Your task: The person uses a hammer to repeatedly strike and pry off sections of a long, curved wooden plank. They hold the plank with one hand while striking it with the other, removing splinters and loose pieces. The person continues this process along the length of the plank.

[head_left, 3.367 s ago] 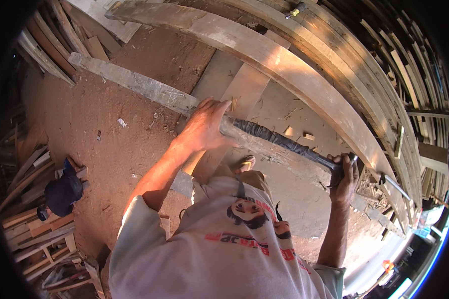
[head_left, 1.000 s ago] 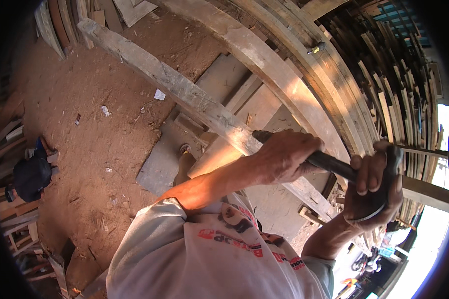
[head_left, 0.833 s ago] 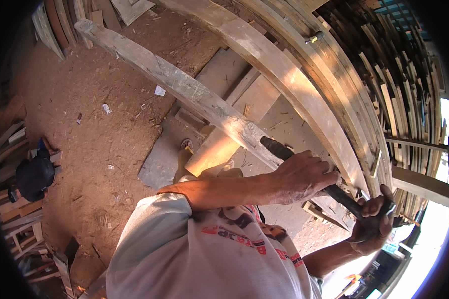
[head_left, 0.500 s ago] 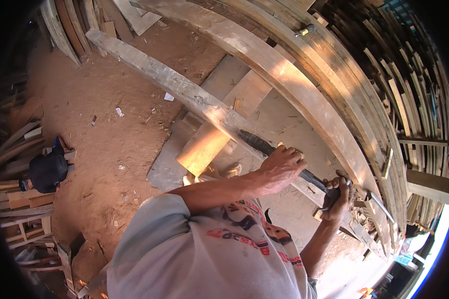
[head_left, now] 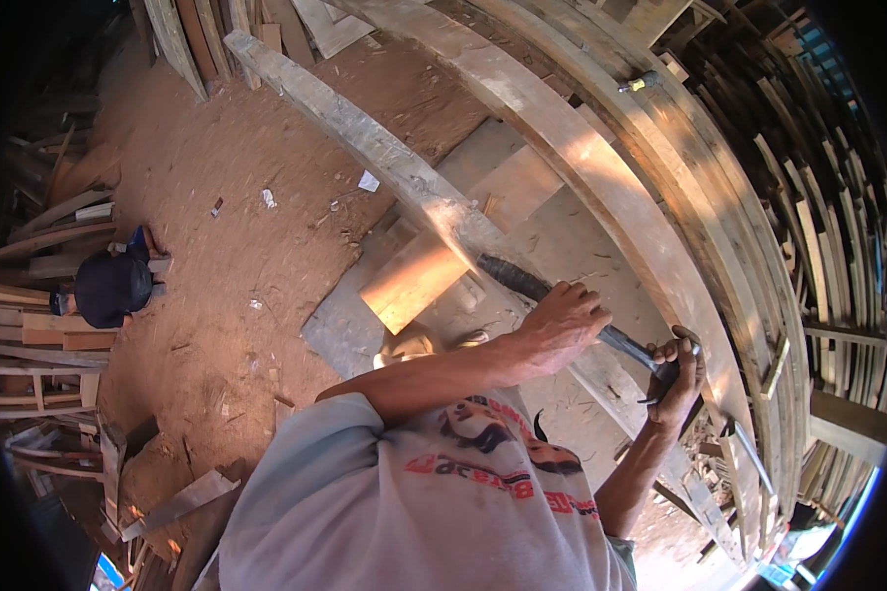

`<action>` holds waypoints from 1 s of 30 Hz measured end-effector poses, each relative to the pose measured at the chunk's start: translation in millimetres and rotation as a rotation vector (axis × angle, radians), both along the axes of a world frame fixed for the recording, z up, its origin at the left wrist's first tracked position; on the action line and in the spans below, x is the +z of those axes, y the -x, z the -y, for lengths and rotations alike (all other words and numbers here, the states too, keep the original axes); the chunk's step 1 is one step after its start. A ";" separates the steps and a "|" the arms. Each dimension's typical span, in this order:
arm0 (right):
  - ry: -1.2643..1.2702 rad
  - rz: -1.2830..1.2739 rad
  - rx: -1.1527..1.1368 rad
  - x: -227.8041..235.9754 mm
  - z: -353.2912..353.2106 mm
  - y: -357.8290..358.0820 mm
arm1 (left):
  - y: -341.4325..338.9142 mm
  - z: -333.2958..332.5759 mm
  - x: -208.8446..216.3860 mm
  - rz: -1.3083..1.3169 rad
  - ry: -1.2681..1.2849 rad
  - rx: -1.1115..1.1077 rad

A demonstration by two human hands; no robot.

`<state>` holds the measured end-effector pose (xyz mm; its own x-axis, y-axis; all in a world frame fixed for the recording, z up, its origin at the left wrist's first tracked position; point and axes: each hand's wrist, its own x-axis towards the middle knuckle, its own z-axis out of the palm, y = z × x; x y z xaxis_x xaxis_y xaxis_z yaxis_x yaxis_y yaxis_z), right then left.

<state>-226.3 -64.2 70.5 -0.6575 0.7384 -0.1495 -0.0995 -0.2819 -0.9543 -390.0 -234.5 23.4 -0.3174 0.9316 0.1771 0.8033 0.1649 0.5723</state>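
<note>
My two hands hold a hammer with a long dark handle (head_left: 515, 279). My left hand (head_left: 568, 323) is closed around the middle of the handle. Farther right, my right hand (head_left: 678, 382) wraps the metal head end, and a pointed claw sticks out below the fingers. Beneath the hammer runs a long weathered wooden beam (head_left: 384, 158), slanting from far left to near right. A short wooden block (head_left: 416, 281) props or meets the beam at its near side; the contact is partly hidden.
Long curved timbers (head_left: 601, 163) sweep along the right, with a yellow-handled tool (head_left: 639, 83) on them. Stacked boards (head_left: 828, 246) stand beyond. At left a person in dark clothes (head_left: 113, 286) bends near piled wood (head_left: 44, 394). Scraps litter the dirt floor (head_left: 227, 266).
The view has shifted, so the surroundings appear farther right. The hammer stays in both my hands; its head has turned slightly, and the claw shows more clearly beside my right hand.
</note>
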 end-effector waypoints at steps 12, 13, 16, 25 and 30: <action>0.021 -0.015 -0.031 -11.0 1.1 -15.6 | -7.2 -1.3 -6.6 -0.018 0.041 -0.048; 0.021 -0.023 -0.037 -12.5 1.5 -16.0 | -5.8 -1.0 -4.9 -0.016 0.048 -0.051; 0.000 -0.035 -0.048 -15.6 9.9 -9.2 | 0.7 3.0 -7.4 -0.006 0.020 -0.058; -0.042 -0.053 -0.008 -16.9 13.1 -2.9 | 9.8 14.1 -0.6 0.006 0.072 -0.043; 0.036 -0.128 -0.087 4.4 48.2 4.8 | 19.5 33.6 10.8 0.057 0.012 -0.069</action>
